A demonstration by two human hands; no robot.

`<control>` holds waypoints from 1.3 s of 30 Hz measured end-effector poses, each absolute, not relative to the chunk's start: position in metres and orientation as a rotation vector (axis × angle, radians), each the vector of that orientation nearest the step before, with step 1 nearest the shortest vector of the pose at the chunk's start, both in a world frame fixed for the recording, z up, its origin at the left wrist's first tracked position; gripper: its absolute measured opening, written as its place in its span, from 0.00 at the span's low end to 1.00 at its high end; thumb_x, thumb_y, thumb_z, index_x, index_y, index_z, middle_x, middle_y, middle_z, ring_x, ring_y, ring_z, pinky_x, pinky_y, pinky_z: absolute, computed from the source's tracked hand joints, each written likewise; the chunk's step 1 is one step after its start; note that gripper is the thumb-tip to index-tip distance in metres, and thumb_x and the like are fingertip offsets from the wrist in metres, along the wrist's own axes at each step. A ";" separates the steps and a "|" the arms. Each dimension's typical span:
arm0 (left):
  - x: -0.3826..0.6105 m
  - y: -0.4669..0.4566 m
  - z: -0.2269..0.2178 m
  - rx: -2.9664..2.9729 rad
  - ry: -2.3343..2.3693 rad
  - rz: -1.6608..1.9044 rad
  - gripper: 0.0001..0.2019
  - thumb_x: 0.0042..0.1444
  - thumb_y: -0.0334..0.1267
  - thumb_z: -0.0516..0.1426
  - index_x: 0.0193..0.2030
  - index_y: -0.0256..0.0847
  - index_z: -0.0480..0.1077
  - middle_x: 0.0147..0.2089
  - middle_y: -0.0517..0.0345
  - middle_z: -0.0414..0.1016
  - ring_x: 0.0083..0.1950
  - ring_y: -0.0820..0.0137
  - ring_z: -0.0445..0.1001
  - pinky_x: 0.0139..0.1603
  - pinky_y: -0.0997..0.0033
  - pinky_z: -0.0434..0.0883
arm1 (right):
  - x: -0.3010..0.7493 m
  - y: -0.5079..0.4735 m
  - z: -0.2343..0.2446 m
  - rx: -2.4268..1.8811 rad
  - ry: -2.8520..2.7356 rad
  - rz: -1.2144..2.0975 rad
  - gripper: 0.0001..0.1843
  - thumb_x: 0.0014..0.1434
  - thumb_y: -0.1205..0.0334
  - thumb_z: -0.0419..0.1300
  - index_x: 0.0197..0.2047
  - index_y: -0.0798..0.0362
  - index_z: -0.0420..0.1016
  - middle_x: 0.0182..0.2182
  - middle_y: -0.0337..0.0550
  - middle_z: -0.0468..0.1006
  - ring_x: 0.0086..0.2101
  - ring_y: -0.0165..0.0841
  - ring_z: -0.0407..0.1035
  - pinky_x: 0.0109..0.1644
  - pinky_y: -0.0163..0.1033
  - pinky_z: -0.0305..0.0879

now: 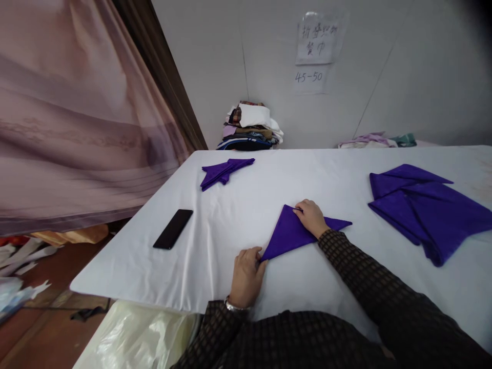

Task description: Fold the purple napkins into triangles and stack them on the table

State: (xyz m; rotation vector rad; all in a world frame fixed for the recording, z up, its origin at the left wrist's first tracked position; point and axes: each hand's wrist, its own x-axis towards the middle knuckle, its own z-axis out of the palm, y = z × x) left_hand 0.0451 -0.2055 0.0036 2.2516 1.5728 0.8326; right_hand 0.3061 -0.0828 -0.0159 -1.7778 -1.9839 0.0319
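Observation:
A purple cloth napkin (286, 233), folded into a triangle-like shape, lies on the white-covered table in front of me. Its near left corner is pinched between the thumb and fingers of my left hand (247, 274). At the upper edge, my right hand (310, 216) grips the cloth, its fingers curled over the fold. From under my right wrist a narrow purple point (339, 224) sticks out to the right. My right hand covers part of the napkin's middle.
A black phone (172, 229) lies left on the table (215, 277). Folded purple napkins (225, 171) sit behind it; more purple cloth (442, 210) spreads at the right. Stacked clothes (251, 125) stand beyond the far edge. A pink curtain (77, 113) hangs at left.

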 end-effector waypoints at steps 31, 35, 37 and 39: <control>0.121 -0.145 0.034 2.702 1.039 0.620 0.20 0.61 0.41 0.48 0.58 0.36 0.61 0.61 0.45 0.63 0.64 0.60 0.59 0.62 0.53 0.60 | 0.302 -0.084 -0.003 -1.807 -1.964 0.113 0.08 0.59 0.59 0.58 0.37 0.53 0.75 0.37 0.45 0.72 0.41 0.36 0.63 0.46 0.40 0.58; 0.142 -0.128 0.003 2.775 1.185 0.365 0.32 0.58 0.52 0.49 0.62 0.29 0.56 0.65 0.35 0.55 0.67 0.52 0.51 0.62 0.47 0.56 | 0.302 -0.080 -0.006 -1.820 -1.934 0.129 0.08 0.59 0.59 0.58 0.37 0.53 0.74 0.37 0.45 0.73 0.41 0.36 0.64 0.46 0.40 0.58; 0.142 -0.126 -0.009 2.795 1.222 0.309 0.33 0.59 0.54 0.47 0.62 0.28 0.57 0.66 0.35 0.54 0.68 0.52 0.50 0.63 0.47 0.54 | 0.304 -0.077 -0.005 -1.818 -1.919 0.151 0.08 0.58 0.59 0.58 0.38 0.53 0.74 0.37 0.45 0.73 0.40 0.36 0.65 0.46 0.40 0.59; 0.140 -0.125 -0.014 2.812 1.230 0.298 0.33 0.59 0.54 0.46 0.62 0.28 0.57 0.66 0.35 0.53 0.68 0.53 0.49 0.64 0.48 0.54 | 0.305 -0.078 0.000 -1.812 -1.911 0.180 0.08 0.59 0.60 0.58 0.39 0.54 0.74 0.37 0.44 0.74 0.40 0.35 0.66 0.46 0.40 0.61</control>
